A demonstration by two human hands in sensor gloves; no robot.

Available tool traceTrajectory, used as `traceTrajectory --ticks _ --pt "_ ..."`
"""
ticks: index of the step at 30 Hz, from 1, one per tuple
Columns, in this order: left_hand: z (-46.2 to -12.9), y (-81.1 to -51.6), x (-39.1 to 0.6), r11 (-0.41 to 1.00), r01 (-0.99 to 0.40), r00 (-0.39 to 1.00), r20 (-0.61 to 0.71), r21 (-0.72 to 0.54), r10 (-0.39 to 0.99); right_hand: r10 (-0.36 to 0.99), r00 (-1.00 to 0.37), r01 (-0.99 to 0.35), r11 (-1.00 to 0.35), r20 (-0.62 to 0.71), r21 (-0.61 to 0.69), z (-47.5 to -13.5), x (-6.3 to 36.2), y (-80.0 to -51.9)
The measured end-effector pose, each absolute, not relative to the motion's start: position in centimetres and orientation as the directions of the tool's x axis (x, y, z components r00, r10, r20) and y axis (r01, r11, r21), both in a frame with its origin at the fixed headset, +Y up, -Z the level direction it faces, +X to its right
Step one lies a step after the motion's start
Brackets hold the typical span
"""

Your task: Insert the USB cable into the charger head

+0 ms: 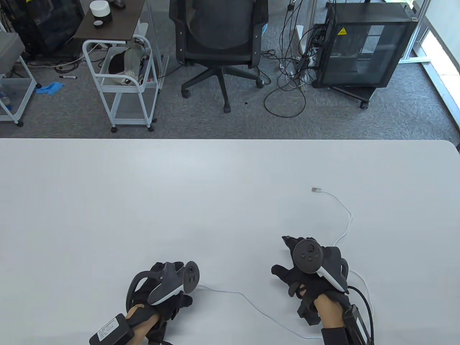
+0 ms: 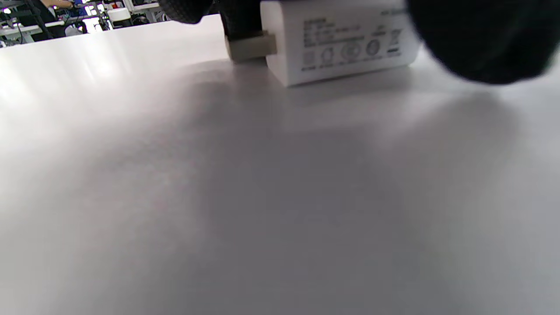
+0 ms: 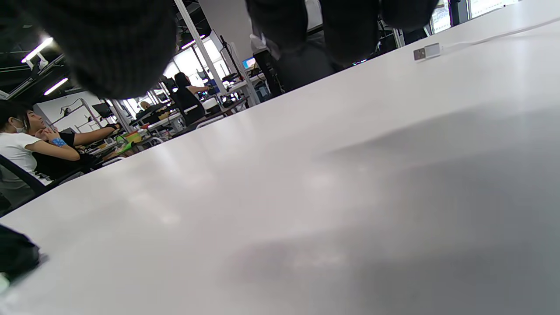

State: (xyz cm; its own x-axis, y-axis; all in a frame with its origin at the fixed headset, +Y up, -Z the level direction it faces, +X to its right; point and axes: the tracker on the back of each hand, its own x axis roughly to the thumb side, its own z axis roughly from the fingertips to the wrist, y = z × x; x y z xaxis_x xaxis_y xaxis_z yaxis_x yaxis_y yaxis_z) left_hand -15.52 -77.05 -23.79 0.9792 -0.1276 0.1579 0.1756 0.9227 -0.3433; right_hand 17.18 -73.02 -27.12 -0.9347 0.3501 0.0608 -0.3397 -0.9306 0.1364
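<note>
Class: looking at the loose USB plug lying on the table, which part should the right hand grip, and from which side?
Pinch the white housing just behind the USB plug, coming from the cable side with the right hand. It lies flat, metal tip pointing away, so the tip stays free for insertion.

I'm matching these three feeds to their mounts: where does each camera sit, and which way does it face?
Table view: above, looking down at the white table and the office floor beyond; shows left hand and right hand.
Left wrist view: low over the tabletop, facing the charger head; dark gloved fingers at the top edge.
Right wrist view: low, tilted, looking across the table toward the USB plug; gloved fingers along the top.
Shared: the USB plug appears in both table and right wrist views.
</note>
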Motion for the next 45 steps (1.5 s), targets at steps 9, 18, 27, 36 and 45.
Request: traceTrajectory --ticks 9,18,27,36,45 --pt "-23.5 -75.4 -16.3 0.943 0.063 0.987 0.162 -0.327 -0.01 0.353 -0.933 -0.343 -0.93 0.068 0.132 -27.1 17.1 -73.0" --pt "-23.1 -74.4 -16.4 0.955 0.003 0.98 0.191 -0.298 0.056 0.358 -0.931 -0.347 -0.929 0.073 0.127 -27.0 17.0 -72.9" --pt "-25.2 -74.9 -20.3 0.917 -0.164 0.986 -0.063 -0.364 0.152 0.349 -0.934 -0.337 -0.931 0.079 0.138 -26.9 16.7 -73.0" --pt "-26.0 -74.1 -25.7 0.9 -0.276 0.934 -0.314 -0.338 0.169 0.358 -0.93 -0.346 -0.929 0.081 0.132 -26.9 16.8 -72.9" --pt "-26.3 -74.2 -28.2 0.88 -0.351 0.886 -0.417 -0.32 0.202 0.363 -0.927 -0.35 -0.927 0.09 0.134 -26.8 16.7 -72.9"
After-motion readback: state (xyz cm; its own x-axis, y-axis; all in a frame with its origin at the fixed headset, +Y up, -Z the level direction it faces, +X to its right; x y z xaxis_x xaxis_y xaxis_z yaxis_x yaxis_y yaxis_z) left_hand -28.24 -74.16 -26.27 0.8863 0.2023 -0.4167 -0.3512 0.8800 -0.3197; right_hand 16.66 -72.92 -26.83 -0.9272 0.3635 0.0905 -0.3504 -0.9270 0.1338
